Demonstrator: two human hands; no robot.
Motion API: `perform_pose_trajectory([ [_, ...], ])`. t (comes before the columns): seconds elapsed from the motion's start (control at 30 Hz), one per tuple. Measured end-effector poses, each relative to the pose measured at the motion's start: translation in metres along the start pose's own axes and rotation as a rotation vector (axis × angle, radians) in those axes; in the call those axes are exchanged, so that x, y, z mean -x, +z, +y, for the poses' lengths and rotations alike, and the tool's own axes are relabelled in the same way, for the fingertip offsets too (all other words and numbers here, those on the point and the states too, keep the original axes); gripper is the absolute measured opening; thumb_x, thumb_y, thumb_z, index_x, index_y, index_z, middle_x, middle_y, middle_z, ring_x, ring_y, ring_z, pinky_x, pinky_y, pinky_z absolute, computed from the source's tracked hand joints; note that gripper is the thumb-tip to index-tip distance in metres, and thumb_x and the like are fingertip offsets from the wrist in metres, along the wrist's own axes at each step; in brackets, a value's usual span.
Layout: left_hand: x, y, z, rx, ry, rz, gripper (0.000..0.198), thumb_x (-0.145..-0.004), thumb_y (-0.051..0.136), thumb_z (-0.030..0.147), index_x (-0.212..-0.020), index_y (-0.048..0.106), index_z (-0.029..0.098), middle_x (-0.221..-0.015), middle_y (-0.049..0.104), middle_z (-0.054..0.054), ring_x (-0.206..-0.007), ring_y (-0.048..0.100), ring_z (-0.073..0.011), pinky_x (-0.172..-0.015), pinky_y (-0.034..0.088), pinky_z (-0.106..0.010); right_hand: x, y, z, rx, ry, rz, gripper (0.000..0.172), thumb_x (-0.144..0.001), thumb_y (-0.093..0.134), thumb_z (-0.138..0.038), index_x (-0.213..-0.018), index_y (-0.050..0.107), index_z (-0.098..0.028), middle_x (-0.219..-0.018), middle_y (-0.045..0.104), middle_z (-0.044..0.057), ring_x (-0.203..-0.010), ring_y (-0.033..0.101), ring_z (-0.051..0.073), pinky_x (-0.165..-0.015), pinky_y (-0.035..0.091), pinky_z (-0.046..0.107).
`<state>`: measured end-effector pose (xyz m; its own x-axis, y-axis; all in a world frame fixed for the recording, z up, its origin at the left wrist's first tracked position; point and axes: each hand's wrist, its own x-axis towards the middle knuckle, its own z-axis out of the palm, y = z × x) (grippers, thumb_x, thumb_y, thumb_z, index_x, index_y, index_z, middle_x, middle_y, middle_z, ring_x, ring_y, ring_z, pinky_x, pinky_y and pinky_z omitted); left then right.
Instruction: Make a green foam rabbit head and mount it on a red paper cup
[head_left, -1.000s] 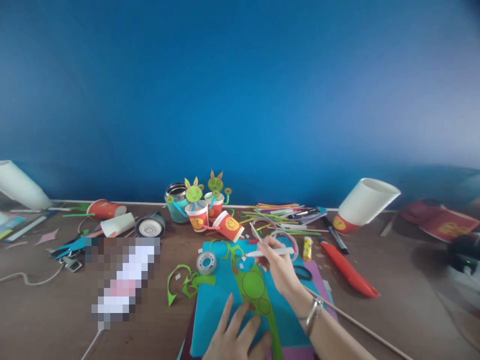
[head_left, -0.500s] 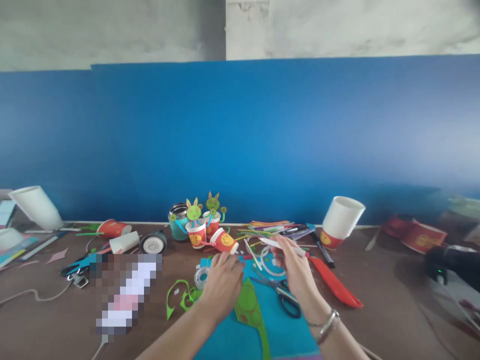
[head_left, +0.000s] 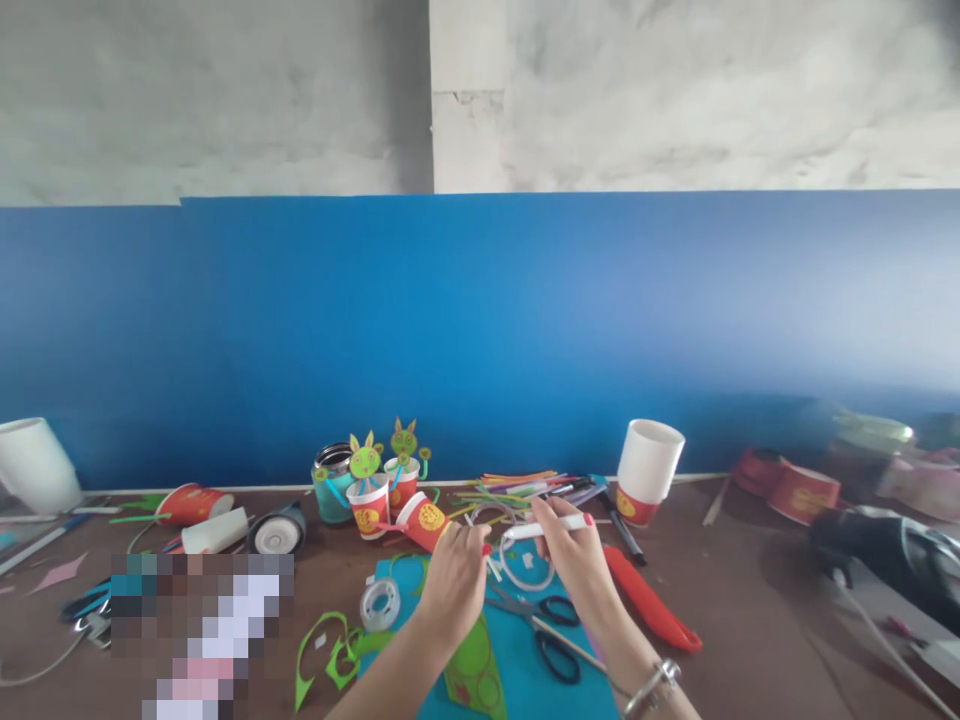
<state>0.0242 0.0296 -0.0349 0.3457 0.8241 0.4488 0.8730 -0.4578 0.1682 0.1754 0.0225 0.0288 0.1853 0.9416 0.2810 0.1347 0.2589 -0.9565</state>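
Note:
My right hand (head_left: 571, 545) grips a white marker (head_left: 551, 527) with a red end, held nearly level, its other end pointing left. My left hand (head_left: 456, 572) is closed with a small red marker cap (head_left: 487, 550) at its fingertips, a little apart from the marker. Beneath the hands lies a blue sheet (head_left: 517, 640), with a green piece of paper (head_left: 474, 665) with drawn circles on it. Open scissors (head_left: 544, 620) lie on the sheet below my right hand. A roll of clear tape (head_left: 380, 604) sits left of my left hand.
Two paper cups (head_left: 370, 507) with green animal figures stand at the back, beside a teal flask (head_left: 332, 480). A red cup (head_left: 421, 520) lies tipped near them. Coloured sticks (head_left: 517, 485), a red pouch (head_left: 651, 598), stacked white cups (head_left: 649, 460) and green scraps (head_left: 330, 645) lie around.
The view has tilted up and shifted right. My hands have drawn slightly closer together, the marker has turned nearer level, and the red cap now shows clearly at my left fingertips.

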Motion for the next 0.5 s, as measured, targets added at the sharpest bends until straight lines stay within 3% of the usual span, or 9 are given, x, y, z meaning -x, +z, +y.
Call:
perform_pose_trajectory([
  [0.07,0.010,-0.012,-0.001,0.111,-0.034,0.047,0.022,-0.084,0.044,0.010,-0.103,0.054,0.017,-0.095,0.064,-0.007,-0.088,0.060,-0.0175,-0.075,0.048,-0.028,0.003,0.003,-0.004,-0.002,0.013,-0.017,0.036,-0.078,0.054,-0.041,-0.049,0.046,-0.020,-0.034,0.039,-0.006,-0.035,0.036,0.010,-0.039,0.028,0.022],
  [0.13,0.019,-0.022,0.000,0.509,-0.148,0.124,0.017,-0.084,0.048,0.017,-0.098,0.057,0.019,-0.091,0.065,-0.004,-0.080,0.061,-0.0162,-0.069,0.049,-0.025,0.007,0.007,-0.009,0.011,0.024,-0.037,0.037,-0.078,0.053,-0.041,-0.049,0.047,-0.020,-0.033,0.039,-0.006,-0.034,0.036,0.010,-0.038,0.026,0.021],
  [0.2,0.024,-0.029,0.002,0.732,-0.220,0.155,0.015,-0.083,0.051,0.021,-0.095,0.059,0.020,-0.089,0.066,-0.004,-0.079,0.061,-0.0170,-0.067,0.049,-0.025,0.011,0.011,-0.014,0.026,0.032,-0.045,0.037,-0.079,0.051,-0.042,-0.049,0.046,-0.020,-0.033,0.038,-0.006,-0.034,0.035,0.009,-0.037,0.026,0.021],
  [0.43,0.025,-0.033,0.002,0.831,-0.076,0.173,0.017,-0.082,0.054,0.023,-0.096,0.064,0.020,-0.089,0.066,-0.005,-0.081,0.060,-0.0174,-0.075,0.048,-0.029,0.015,0.018,-0.011,0.020,0.033,-0.084,0.038,-0.078,0.051,-0.043,-0.048,0.045,-0.020,-0.033,0.037,-0.006,-0.032,0.033,0.008,-0.036,0.024,0.020],
  [0.5,0.023,-0.037,0.003,0.908,-0.116,0.153,0.020,-0.079,0.058,0.023,-0.097,0.066,0.020,-0.089,0.067,-0.005,-0.082,0.061,-0.0183,-0.075,0.048,-0.030,0.016,0.018,-0.009,0.010,0.063,-0.131,0.037,-0.078,0.051,-0.043,-0.049,0.046,-0.019,-0.033,0.038,-0.006,-0.033,0.033,0.008,-0.036,0.024,0.020],
])
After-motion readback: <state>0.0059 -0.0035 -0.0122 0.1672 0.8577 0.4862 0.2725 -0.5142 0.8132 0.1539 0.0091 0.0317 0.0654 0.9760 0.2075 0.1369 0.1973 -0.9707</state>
